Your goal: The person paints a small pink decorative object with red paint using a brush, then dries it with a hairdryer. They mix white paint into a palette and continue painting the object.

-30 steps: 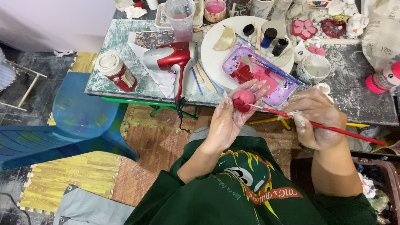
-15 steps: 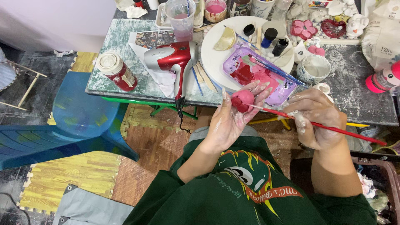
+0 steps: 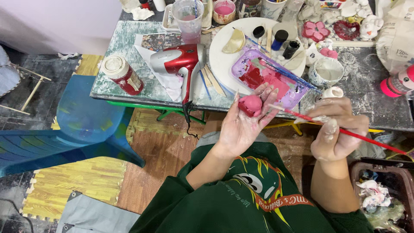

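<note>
My left hand (image 3: 241,125) is raised palm-up and holds a small round figure painted pink-red (image 3: 250,105) between fingers and thumb. My right hand (image 3: 334,129) grips a thin red-handled paintbrush (image 3: 345,131) whose tip points left, close to the figure. Just beyond the hands, on the table edge, lies a purple plastic palette tray (image 3: 293,92) smeared with red and pink paint, resting partly on a round white plate (image 3: 224,58).
A red and silver hair dryer (image 3: 181,58), a red can (image 3: 123,74), cups of pink water (image 3: 188,15), paint bottles (image 3: 280,39) and white plaster figures (image 3: 366,26) crowd the table. A blue plastic chair (image 3: 82,125) stands left. A bin of paper (image 3: 379,194) sits lower right.
The pink figure has turned slightly in my left hand and the brush tip has shifted a little along it. Everything on the table stays put.
</note>
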